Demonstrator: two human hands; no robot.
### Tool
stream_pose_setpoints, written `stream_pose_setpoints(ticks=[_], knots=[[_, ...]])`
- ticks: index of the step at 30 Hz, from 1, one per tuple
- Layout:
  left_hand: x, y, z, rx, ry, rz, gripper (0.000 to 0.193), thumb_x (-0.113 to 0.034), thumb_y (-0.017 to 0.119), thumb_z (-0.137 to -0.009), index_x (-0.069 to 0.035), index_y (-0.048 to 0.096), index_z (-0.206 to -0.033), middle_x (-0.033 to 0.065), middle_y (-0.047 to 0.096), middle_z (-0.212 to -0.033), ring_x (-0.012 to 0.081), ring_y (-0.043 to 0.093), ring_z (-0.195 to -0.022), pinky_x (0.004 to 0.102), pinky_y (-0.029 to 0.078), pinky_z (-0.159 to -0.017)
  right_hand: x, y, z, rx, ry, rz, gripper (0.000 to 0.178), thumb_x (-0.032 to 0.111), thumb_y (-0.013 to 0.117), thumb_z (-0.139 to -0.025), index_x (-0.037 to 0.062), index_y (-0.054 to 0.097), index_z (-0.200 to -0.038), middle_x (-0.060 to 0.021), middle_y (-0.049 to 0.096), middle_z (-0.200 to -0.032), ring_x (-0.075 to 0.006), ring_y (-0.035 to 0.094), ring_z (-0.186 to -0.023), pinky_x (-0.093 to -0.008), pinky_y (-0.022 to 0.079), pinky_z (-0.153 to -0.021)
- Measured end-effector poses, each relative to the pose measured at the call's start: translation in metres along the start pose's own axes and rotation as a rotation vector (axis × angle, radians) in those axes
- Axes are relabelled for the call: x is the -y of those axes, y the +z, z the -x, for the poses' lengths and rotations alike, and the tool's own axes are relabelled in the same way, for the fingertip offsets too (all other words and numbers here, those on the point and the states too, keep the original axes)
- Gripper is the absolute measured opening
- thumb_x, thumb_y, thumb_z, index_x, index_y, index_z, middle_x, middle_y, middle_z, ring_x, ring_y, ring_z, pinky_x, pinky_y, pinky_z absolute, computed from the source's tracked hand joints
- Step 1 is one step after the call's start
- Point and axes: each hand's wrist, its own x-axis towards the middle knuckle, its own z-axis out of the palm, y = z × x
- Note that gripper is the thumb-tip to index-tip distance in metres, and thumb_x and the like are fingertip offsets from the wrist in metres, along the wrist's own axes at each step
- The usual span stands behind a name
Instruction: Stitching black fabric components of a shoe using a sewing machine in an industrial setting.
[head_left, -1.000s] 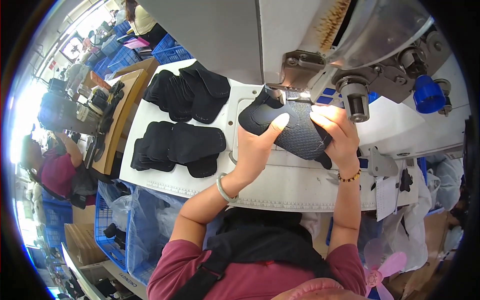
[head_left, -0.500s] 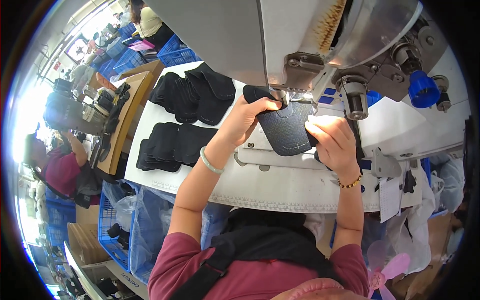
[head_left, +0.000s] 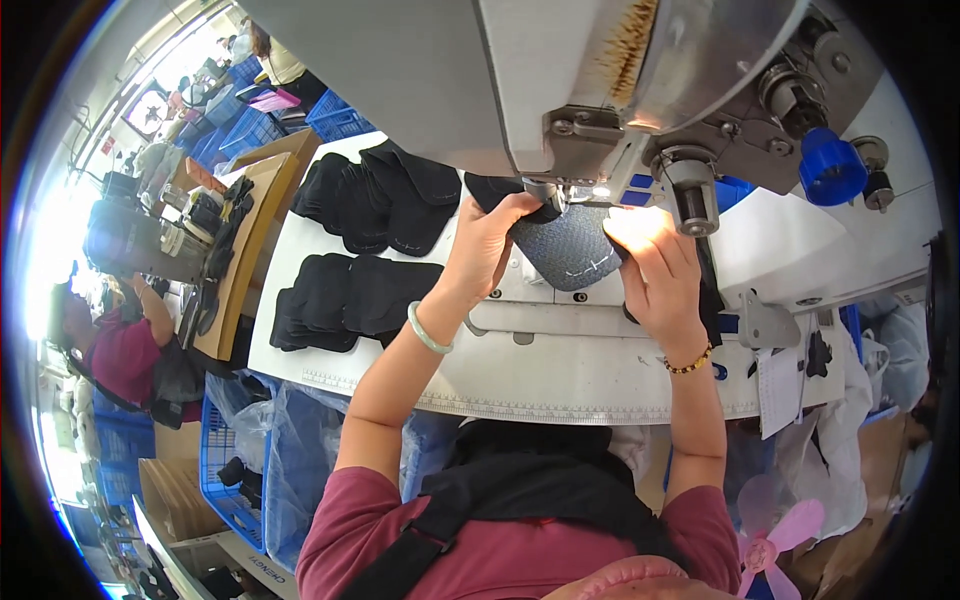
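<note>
A black textured panel (head_left: 568, 250) with rounded corners and white stitch marks lies under the head of the sewing machine (head_left: 590, 130). Its upper part is hidden behind the needle area. My left hand (head_left: 484, 238) grips the panel's left edge, thumb on top near the presser foot. On the opposite edge, my right hand (head_left: 660, 262) pinches the panel, brightly lit by the machine lamp. To the left, two groups of similar black pieces rest on the white table: an upper stack (head_left: 385, 200) and a lower stack (head_left: 345, 298).
A curved ruler strip (head_left: 540, 414) runs along the table's near edge. Blue crates (head_left: 228, 465) with plastic bags stand below on the left. A pink fan (head_left: 765, 550) is at the lower right. Another person (head_left: 125, 345) sits at the far left beside a brown-edged table.
Both hands have pushed the panel farther away beneath the machine head, so less of it shows. The whole view has shifted slightly.
</note>
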Motion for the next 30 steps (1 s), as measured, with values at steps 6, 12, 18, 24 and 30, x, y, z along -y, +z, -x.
stream_pose_setpoints(ticks=[6, 12, 18, 24, 30], knots=[[0.015, -0.008, 0.002, 0.050, 0.149, 0.074, 0.011, -0.002, 0.058, -0.087, -0.003, 0.064, -0.097, 0.0028, 0.066, -0.094, 0.0096, 0.059, -0.089, 0.0264, 0.045, -0.084, 0.018, 0.002, -0.005, -0.004, -0.091, -0.002, 0.033, 0.000, 0.066, -0.068, 0.0067, 0.064, -0.101, -0.0045, 0.062, -0.101, -0.0217, 0.057, -0.095, -0.0368, 0.046, -0.087], [0.017, -0.011, -0.001, 0.095, 0.143, 0.074, 0.013, -0.005, 0.058, -0.088, -0.002, 0.065, -0.099, 0.0030, 0.066, -0.096, 0.0099, 0.059, -0.091, 0.0271, 0.044, -0.086, 0.018, 0.001, -0.004, -0.027, -0.114, -0.015, 0.032, 0.000, 0.066, -0.066, 0.0057, 0.065, -0.098, -0.0034, 0.062, -0.098, -0.0194, 0.058, -0.091, -0.0335, 0.047, -0.084], [0.004, -0.006, -0.008, 0.089, 0.042, 0.008, 0.016, -0.008, 0.061, -0.087, 0.001, 0.065, -0.100, 0.0034, 0.066, -0.097, 0.0103, 0.059, -0.090, 0.0265, 0.044, -0.085, 0.025, 0.005, -0.004, -0.033, -0.129, 0.022, 0.031, 0.002, 0.066, -0.067, 0.0052, 0.065, -0.098, -0.0029, 0.062, -0.096, -0.0177, 0.059, -0.089, -0.0310, 0.047, -0.081], [0.014, 0.000, -0.002, 0.016, 0.204, 0.007, 0.012, -0.008, 0.060, -0.086, -0.002, 0.066, -0.095, 0.0013, 0.065, -0.089, 0.0082, 0.059, -0.083, 0.0237, 0.046, -0.074, 0.027, 0.004, -0.009, -0.041, -0.094, 0.033, 0.031, 0.000, 0.066, -0.067, 0.0046, 0.065, -0.097, -0.0035, 0.061, -0.094, -0.0194, 0.059, -0.087, -0.0323, 0.047, -0.080], [0.025, 0.021, 0.021, -0.160, 0.331, -0.130, 0.007, -0.013, 0.059, -0.086, -0.007, 0.063, -0.086, -0.0042, 0.059, -0.077, 0.0018, 0.050, -0.064, 0.0184, 0.037, -0.048, 0.016, 0.002, -0.009, -0.044, -0.037, 0.003, 0.032, -0.002, 0.065, -0.065, 0.0049, 0.064, -0.096, -0.0043, 0.060, -0.093, -0.0222, 0.057, -0.083, -0.0347, 0.047, -0.079]])
